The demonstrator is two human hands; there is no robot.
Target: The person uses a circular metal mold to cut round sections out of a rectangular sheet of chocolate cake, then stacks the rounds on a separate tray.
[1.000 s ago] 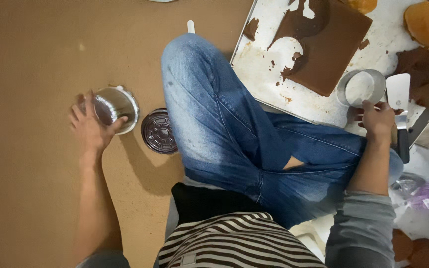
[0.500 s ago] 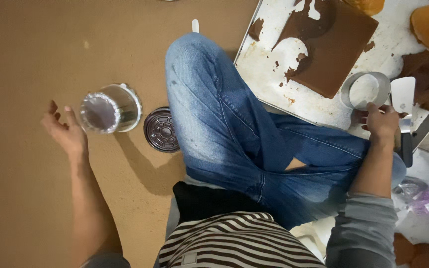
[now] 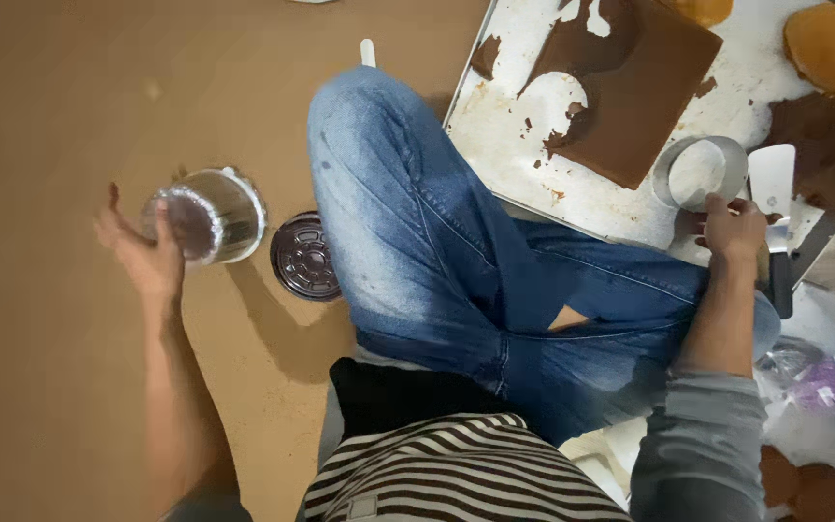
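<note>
Here the left hand [image 3: 147, 253] is spread open, palm against a tipped clear tub [image 3: 207, 215]. The right hand [image 3: 734, 230] pinches a spatula [image 3: 771, 193] beside a metal ring [image 3: 700, 172].

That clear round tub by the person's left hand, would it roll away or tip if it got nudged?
Probably yes. The clear plastic tub lies tipped on its side on the brown floor, so its round wall could roll. It looks thin and empty, likely very light. Its dark lid lies flat beside it, so nothing closes it. The left hand is open next to it.

A crumpled clear-and-purple plastic bag [image 3: 809, 372] lies at the right edge.
</note>
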